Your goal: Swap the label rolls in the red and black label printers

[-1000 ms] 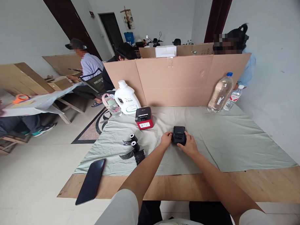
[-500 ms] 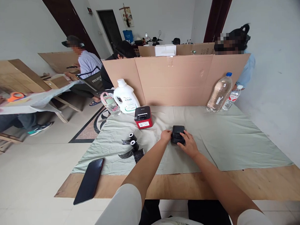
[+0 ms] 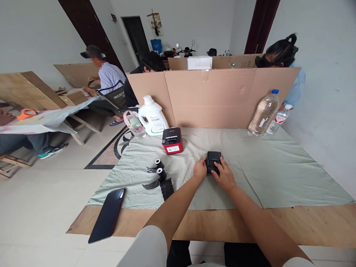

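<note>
A small black box-shaped device (image 3: 214, 156) with a panel on its upper face lies on the green cloth in front of me. Around its left edge close the fingers of my left hand (image 3: 200, 169). My right hand (image 3: 225, 176) grips it from the right, one finger on its lower top face and another along the side. To the left stand two black rolls with white cores (image 3: 160, 173), loose black strips trailing beside them. Behind these sits a red and black printer-like box (image 3: 172, 141).
A black phone (image 3: 107, 215) lies across the table's left front edge. A white jug (image 3: 153, 118) and a pink-handled cup (image 3: 135, 125) stand back left. A large bottle (image 3: 264, 114) and a small bottle (image 3: 278, 120) lean at the cardboard screen (image 3: 208, 99). Other people sit beyond.
The view has shifted slightly. My left hand has come further round the device's left side, and the right fingers have shifted on its top. The device stays in place on the cloth.
</note>
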Demonstrator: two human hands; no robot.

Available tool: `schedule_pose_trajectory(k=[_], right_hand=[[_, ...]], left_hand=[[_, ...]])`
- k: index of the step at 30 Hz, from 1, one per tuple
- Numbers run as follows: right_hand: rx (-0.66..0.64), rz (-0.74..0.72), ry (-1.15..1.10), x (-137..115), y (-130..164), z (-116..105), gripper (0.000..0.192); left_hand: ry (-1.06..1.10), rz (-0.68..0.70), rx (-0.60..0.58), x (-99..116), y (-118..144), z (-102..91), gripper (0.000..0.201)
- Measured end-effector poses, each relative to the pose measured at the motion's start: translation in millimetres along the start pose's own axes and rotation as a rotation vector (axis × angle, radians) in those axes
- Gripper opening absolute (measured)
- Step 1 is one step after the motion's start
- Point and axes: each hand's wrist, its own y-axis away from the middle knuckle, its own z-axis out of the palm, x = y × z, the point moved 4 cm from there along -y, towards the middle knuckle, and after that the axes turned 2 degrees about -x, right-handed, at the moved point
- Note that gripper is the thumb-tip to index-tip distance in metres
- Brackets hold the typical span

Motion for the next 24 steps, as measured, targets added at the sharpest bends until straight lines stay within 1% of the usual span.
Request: schedule_pose_trajectory(k=[4, 9, 15, 19, 22, 24], right_hand=[[0.04, -0.002, 0.02, -4.9, 0.0, 3.2, 0.042], [0.068, -0.058, 0.044, -7.3, 1.3, 4.9, 0.041], [0.083, -0.08, 0.065, -6.0, 1.9, 9.1, 0.04], [0.082, -0.089, 0.039, -6.4, 2.3, 8.8, 0.039], [0.091, -0.063, -0.004, -6.0, 2.4, 6.4, 0.039], [0.102, -0.008, -0.037, -4.4, 0.9, 4.8, 0.039]], left_hand=[[-0.008, 0.042, 0.009, -1.7, -1.3, 1.6, 0.043], [-0.024, 0.075, 0.013, -1.5, -1.6, 2.7, 0.042], [-0.072, 0.078, 0.038, -1.3, -0.1, 5.0, 0.043], [-0.096, 0.074, 0.055, 0.2, 1.7, 4.1, 0.044], [-0.102, 0.068, 0.043, 1.4, 2.6, 3.4, 0.044], [-0.073, 0.052, 0.027, 1.3, 2.1, 3.2, 0.044]])
